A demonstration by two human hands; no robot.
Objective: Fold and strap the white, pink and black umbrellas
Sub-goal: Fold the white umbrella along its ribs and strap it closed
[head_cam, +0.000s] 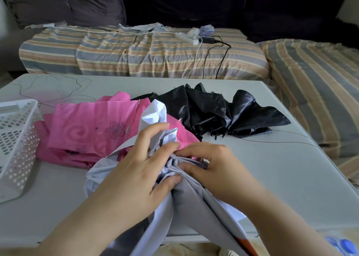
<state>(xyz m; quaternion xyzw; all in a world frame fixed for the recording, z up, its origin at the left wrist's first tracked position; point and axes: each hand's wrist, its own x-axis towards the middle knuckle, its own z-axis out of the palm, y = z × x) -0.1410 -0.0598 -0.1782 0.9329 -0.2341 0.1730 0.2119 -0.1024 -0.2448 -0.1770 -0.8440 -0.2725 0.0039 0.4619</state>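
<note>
Showing matt, creased pale-grey cloth on the white umbrella (186, 195); beyond the hands, lying glossy and crinkled, black umbrella fabric (211, 110); left of them, soft printed pink umbrella cloth (87, 127) and perforated white plastic basket (17, 137).

A pale rectangular table (272, 178) fills the middle of the view. At its near edge lies the white fabric umbrella (186, 203), its canopy hanging off the table's front toward the viewer. The left hand (139, 170) grips its gathered folds from the left, and the right hand (211, 164) pinches them from the right, both hands close together. Just behind and to the left, touching the white canopy, lies the pink flower-printed umbrella (87, 131). Behind and to the right lies the black crumpled umbrella (217, 112). A white perforated plastic basket (13, 139) sits at the table's left edge, beside the pink one. Behind the table stands a striped cushioned sofa (116, 55), with a white power strip (186, 38) on its seat.
</note>
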